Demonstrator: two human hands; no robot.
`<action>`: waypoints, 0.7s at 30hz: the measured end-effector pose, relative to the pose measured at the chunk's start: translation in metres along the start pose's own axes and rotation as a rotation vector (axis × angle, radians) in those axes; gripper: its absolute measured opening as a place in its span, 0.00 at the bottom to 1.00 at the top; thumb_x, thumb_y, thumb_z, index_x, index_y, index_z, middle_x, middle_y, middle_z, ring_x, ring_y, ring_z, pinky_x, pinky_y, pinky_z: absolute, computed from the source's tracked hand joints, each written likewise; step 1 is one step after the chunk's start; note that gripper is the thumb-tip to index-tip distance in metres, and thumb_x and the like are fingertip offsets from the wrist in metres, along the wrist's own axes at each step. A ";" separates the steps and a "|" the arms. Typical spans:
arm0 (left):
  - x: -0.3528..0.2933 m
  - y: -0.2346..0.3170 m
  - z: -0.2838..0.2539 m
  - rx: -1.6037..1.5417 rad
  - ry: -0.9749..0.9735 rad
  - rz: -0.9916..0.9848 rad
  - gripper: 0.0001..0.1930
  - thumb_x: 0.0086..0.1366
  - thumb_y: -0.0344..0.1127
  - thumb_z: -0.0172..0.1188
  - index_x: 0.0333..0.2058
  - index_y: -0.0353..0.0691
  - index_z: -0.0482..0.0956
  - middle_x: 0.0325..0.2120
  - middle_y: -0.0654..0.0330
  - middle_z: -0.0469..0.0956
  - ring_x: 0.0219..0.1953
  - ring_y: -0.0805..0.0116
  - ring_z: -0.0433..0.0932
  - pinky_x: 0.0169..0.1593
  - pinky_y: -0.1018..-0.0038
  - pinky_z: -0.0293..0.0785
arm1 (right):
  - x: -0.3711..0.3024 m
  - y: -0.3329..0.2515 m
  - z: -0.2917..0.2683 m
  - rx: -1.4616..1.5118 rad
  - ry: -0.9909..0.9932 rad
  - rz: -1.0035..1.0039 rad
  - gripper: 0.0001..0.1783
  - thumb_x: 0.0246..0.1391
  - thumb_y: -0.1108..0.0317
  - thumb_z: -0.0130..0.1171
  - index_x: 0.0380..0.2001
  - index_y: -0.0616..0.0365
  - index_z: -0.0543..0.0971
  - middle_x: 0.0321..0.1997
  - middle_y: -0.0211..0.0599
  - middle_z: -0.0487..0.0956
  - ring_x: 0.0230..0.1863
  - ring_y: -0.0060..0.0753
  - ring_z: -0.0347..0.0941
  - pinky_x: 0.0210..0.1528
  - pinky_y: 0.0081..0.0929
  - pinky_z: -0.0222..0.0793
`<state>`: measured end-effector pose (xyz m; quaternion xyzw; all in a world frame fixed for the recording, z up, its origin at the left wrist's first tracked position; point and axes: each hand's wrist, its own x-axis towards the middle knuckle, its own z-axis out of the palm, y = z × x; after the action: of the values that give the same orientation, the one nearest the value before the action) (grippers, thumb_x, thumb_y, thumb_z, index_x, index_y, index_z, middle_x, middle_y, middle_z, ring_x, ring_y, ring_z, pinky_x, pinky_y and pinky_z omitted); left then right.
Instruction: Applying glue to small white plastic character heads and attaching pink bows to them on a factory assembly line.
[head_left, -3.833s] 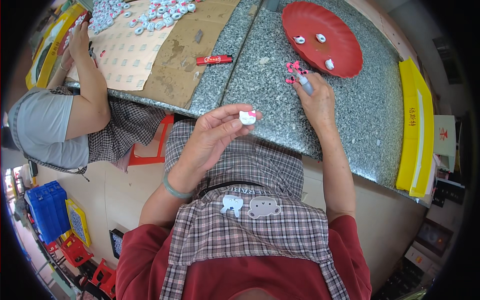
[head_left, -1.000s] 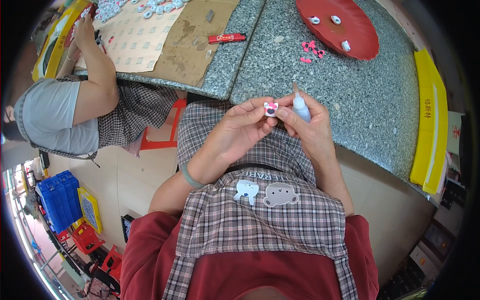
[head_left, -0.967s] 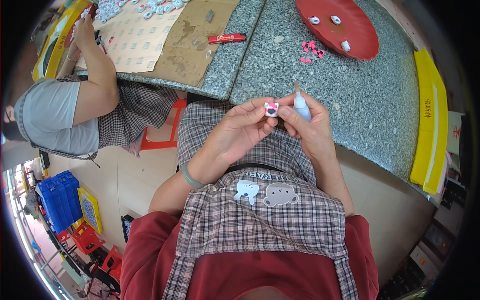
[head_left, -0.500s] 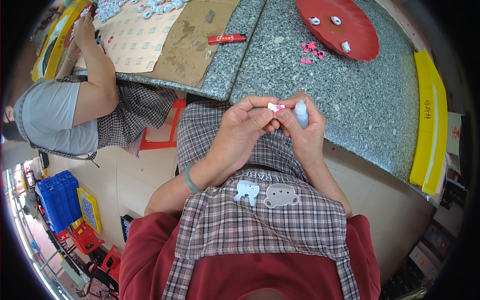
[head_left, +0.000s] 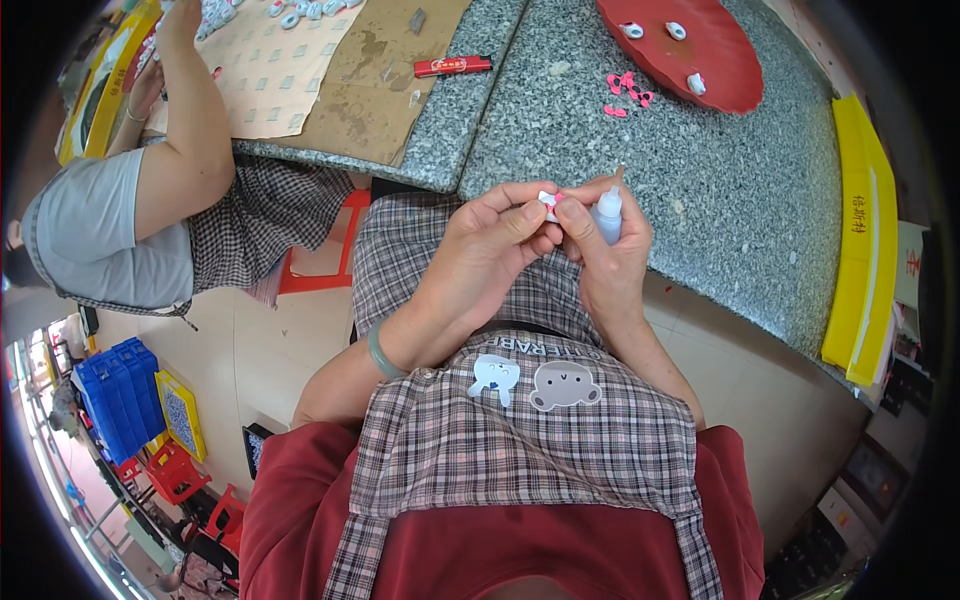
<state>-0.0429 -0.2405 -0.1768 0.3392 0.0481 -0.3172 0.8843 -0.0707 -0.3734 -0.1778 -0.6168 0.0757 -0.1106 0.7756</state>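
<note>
Fingertips of my left hand (head_left: 478, 248) pinch a small white figure piece (head_left: 546, 199) with a pink bow-like part on it. My right hand (head_left: 615, 255) meets it there, its thumb pressed to the pink part. Tucked in the same right hand is a small translucent squeeze bottle (head_left: 607, 222) with a narrow white nozzle pointing up. A thin brownish tip (head_left: 619, 172) sticks out beside that hand; what it belongs to is hidden. Beyond my hands, several small pink bow pieces (head_left: 616, 112) with dark spots lie on the speckled stone table (head_left: 720, 200).
A red scalloped plate (head_left: 735, 70) holds 3 small white pieces. A red lighter (head_left: 453, 66) lies beside stained cardboard (head_left: 375, 110). Yellow edging (head_left: 862, 240) bounds the table's right. At left, a co-worker's arm (head_left: 190, 165) reaches over the table, near a red stool (head_left: 335, 255).
My fingers have shifted slightly on the white piece, which is turned so more pink shows. The bottle has moved slightly rightward and up. The co-worker's arm has moved up.
</note>
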 end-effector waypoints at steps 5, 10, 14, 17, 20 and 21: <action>0.000 0.008 0.003 -0.137 -0.054 -0.098 0.12 0.63 0.32 0.54 0.43 0.33 0.73 0.34 0.60 0.76 0.34 0.76 0.74 0.41 0.81 0.72 | 0.003 -0.015 -0.005 0.013 -0.049 0.097 0.06 0.54 0.68 0.57 0.30 0.60 0.74 0.24 0.27 0.73 0.17 0.11 0.60 0.16 0.11 0.52; 0.000 0.008 0.003 -0.184 -0.042 -0.149 0.12 0.64 0.34 0.54 0.42 0.33 0.74 0.34 0.60 0.76 0.34 0.76 0.75 0.40 0.82 0.72 | 0.005 -0.023 -0.005 0.073 -0.039 0.172 0.10 0.56 0.64 0.56 0.28 0.60 0.74 0.22 0.27 0.75 0.15 0.11 0.59 0.16 0.11 0.52; 0.001 0.008 0.002 -0.162 -0.022 -0.153 0.11 0.63 0.35 0.55 0.41 0.33 0.74 0.33 0.61 0.77 0.33 0.77 0.75 0.38 0.82 0.72 | 0.005 -0.020 -0.008 0.036 -0.053 0.203 0.12 0.57 0.61 0.54 0.30 0.60 0.75 0.23 0.28 0.75 0.15 0.12 0.59 0.15 0.11 0.50; 0.002 0.007 0.000 -0.138 -0.022 -0.129 0.11 0.63 0.35 0.55 0.39 0.34 0.75 0.33 0.61 0.77 0.32 0.77 0.75 0.37 0.82 0.72 | 0.005 -0.023 -0.008 -0.011 -0.067 0.196 0.13 0.57 0.61 0.54 0.33 0.61 0.75 0.24 0.28 0.75 0.15 0.12 0.58 0.16 0.11 0.49; 0.004 0.005 -0.004 -0.110 -0.036 -0.086 0.10 0.63 0.35 0.56 0.39 0.35 0.75 0.32 0.62 0.77 0.32 0.77 0.75 0.37 0.82 0.72 | 0.005 -0.025 -0.008 -0.080 -0.072 0.170 0.12 0.56 0.62 0.55 0.35 0.61 0.76 0.24 0.28 0.75 0.16 0.11 0.58 0.16 0.11 0.49; 0.005 0.004 -0.005 -0.084 -0.042 -0.056 0.11 0.63 0.36 0.56 0.39 0.35 0.74 0.32 0.61 0.76 0.33 0.77 0.75 0.38 0.82 0.72 | 0.005 -0.025 -0.009 -0.147 -0.095 0.125 0.12 0.55 0.64 0.57 0.36 0.61 0.77 0.24 0.27 0.74 0.17 0.12 0.59 0.17 0.11 0.51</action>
<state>-0.0361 -0.2375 -0.1801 0.2933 0.0523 -0.3466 0.8894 -0.0702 -0.3881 -0.1554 -0.6708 0.0851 -0.0266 0.7363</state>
